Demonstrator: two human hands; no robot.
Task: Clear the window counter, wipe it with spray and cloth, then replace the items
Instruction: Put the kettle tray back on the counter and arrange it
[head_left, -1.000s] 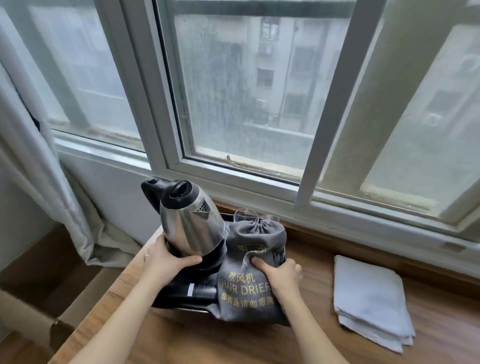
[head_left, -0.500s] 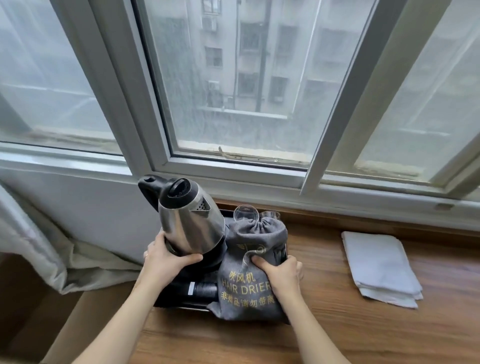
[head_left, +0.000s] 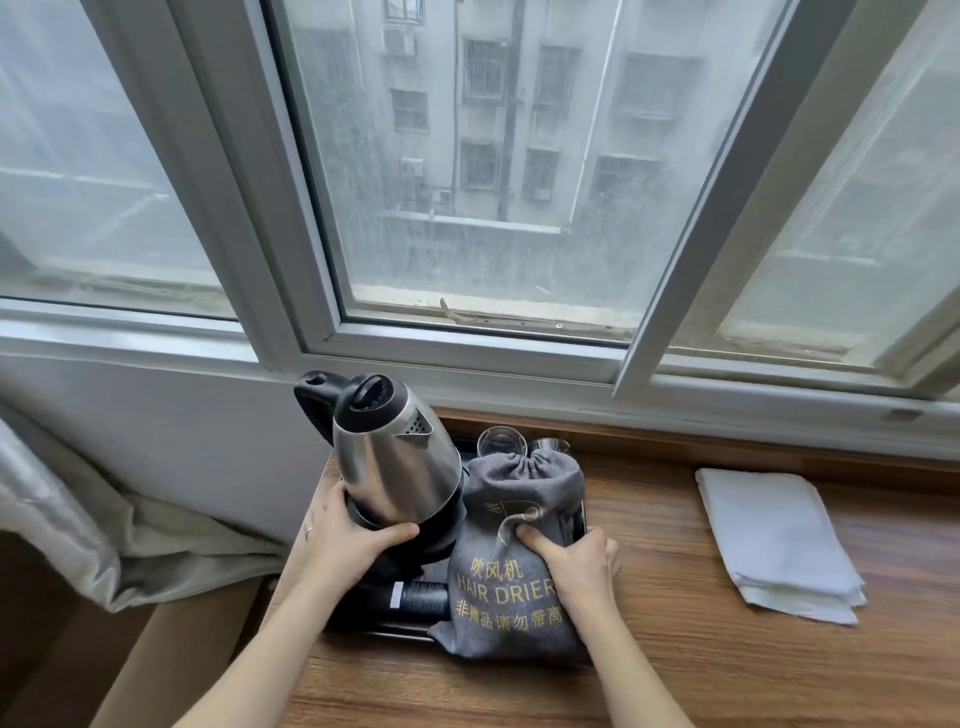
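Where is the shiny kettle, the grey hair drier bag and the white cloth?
kettle (head_left: 395, 467), head view, on its steel body.
hair drier bag (head_left: 511, 582), head view, on the grey front by the lettering.
white cloth (head_left: 774, 540), head view, on its folded top.

There is a single view, from a camera worn on the person's head. It looks forward and steeply down at the wooden counter (head_left: 727, 649) from close above its near edge, and takes in the window (head_left: 467, 182) rising behind the far edge. The wide lens bows the frame lines outward. Both forearms enter from the bottom edge, and the counter's left end sits low in the frame.
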